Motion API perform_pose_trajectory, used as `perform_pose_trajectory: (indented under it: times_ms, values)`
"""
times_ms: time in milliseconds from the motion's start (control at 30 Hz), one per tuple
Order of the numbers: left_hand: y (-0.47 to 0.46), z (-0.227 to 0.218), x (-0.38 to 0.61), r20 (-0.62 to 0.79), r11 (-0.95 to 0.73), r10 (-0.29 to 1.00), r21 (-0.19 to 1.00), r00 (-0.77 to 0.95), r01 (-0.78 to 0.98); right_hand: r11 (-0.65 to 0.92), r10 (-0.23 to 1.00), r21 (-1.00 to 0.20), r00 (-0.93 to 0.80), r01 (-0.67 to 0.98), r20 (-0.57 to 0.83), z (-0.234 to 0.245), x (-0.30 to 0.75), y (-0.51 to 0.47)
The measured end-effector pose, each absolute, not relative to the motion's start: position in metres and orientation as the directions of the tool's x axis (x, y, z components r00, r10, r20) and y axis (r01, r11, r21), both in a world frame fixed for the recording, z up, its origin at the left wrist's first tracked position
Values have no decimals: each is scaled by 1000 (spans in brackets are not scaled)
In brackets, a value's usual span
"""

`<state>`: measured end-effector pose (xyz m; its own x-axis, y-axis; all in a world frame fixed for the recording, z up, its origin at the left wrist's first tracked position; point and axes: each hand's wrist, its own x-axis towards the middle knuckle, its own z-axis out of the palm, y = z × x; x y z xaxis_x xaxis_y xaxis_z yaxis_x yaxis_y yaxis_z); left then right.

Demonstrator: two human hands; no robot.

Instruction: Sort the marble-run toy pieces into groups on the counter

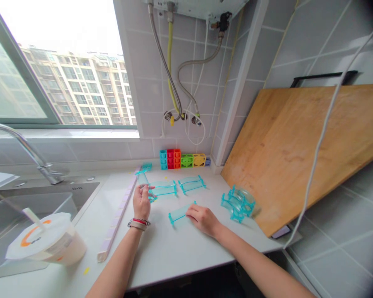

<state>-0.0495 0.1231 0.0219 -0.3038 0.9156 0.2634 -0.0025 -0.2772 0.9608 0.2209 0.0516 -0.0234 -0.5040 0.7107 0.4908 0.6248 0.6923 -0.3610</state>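
My left hand (142, 202), with a bracelet and a band at the wrist, has its fingers curled together at the left end of a clear turquoise track piece (164, 189). Another clear piece (142, 178) stands just behind those fingers. My right hand (203, 219) pinches the right end of a similar flat track piece (179, 213), which lies on the counter in front of me. Farther back is one more straight piece (192, 184). Several curved turquoise pieces (238, 203) are heaped to the right of my right hand.
Coloured blocks (174, 159) line the back wall. A long pale strip (118, 221) runs along the left, beside the sink (90, 194) and a lidded cup with a straw (46, 240). A large wooden board (311, 145) leans at right, with a white cable (321, 136) hanging before it.
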Motion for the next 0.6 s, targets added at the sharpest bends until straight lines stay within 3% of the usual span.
perform_pose_trajectory:
  times_ms: [133,267,600]
  values:
    - [128,21,-56,256,-278,907,960,-335,-18,736,663,-248,-598,630,449,-19,194,57]
    - [131,18,-61,255,-278,901,960,-351,-17,761,639,-211,-652,614,408,-14,167,66]
    - [129,16,-60,301,-281,923,953,-239,114,753,658,-460,-509,471,555,-26,160,65]
